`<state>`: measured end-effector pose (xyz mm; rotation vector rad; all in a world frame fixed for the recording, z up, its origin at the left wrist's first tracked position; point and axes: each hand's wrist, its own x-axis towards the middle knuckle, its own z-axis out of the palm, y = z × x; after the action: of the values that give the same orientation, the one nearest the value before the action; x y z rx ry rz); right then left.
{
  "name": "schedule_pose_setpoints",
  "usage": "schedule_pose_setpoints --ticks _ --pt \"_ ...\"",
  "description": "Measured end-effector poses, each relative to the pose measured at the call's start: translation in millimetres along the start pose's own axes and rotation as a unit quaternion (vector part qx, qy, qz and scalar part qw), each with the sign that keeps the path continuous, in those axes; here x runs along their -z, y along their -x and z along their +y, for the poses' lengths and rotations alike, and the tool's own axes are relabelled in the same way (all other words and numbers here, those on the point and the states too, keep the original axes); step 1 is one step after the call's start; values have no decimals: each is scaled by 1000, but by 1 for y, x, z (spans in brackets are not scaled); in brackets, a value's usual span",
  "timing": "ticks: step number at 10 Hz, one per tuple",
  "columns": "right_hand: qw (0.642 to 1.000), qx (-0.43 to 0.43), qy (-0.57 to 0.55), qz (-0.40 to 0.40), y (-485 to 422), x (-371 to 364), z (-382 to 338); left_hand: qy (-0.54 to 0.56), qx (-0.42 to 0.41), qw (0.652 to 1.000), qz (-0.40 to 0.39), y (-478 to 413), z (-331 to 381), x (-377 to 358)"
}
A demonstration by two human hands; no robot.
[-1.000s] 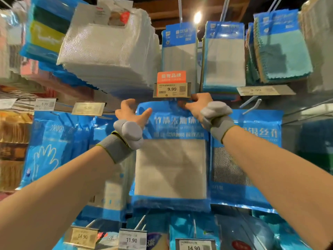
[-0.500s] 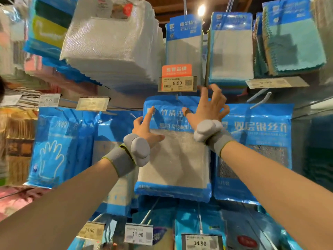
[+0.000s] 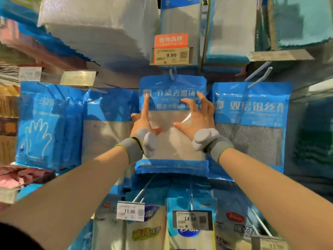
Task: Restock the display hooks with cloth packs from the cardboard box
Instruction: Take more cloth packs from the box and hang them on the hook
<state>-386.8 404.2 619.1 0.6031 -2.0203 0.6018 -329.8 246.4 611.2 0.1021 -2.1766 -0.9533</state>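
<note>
Both hands slid lower since before; left hand point(image 3: 143, 123) & right hand point(image 3: 198, 117) spread flat on cloth pack point(image 3: 172, 141), push it fully back on hook point(image 3: 171, 75)

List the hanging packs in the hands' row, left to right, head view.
Glove pack → plain cloth pack → blue cloth pack under both hands → silver-mesh pack.

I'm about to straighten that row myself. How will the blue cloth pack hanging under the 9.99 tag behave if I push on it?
The blue cloth pack will probably swing, since it hangs from a single hook. Its glossy film shows glare, so it is likely slippery under the left hand and right hand. It looks soft and light, so it should bend rather than stay stiff.
</note>
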Motion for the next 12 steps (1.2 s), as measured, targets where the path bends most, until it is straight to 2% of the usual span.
schedule_pose_setpoints --ticks 2,5,6,7,8,9,10,11,12 --pt "999 -23 13 -37 -10 -17 9 -31 47 998 -9 -17 -4 -10" --pt "996 -28 -12 -88 8 5 7 17 83 996 20 -1 10 -5" --pt "988 -60 -103 -98 25 18 7 33 87 989 114 19 16 -5" --pt "971 -153 -163 -81 62 31 10 72 123 979 142 58 26 -14" --pt "933 -258 -243 -70 105 42 17 152 147 973 95 94 26 -33" --pt "875 -400 -272 -15 179 47 48 205 201 958 -29 147 22 -85" --pt "843 -474 -256 -9 241 51 75 234 246 931 -129 199 23 -125" --pt "803 -542 -248 -29 312 60 104 225 248 905 -264 258 23 -164" --pt "748 -619 -215 -106 414 86 140 154 307 857 -385 339 10 -232"
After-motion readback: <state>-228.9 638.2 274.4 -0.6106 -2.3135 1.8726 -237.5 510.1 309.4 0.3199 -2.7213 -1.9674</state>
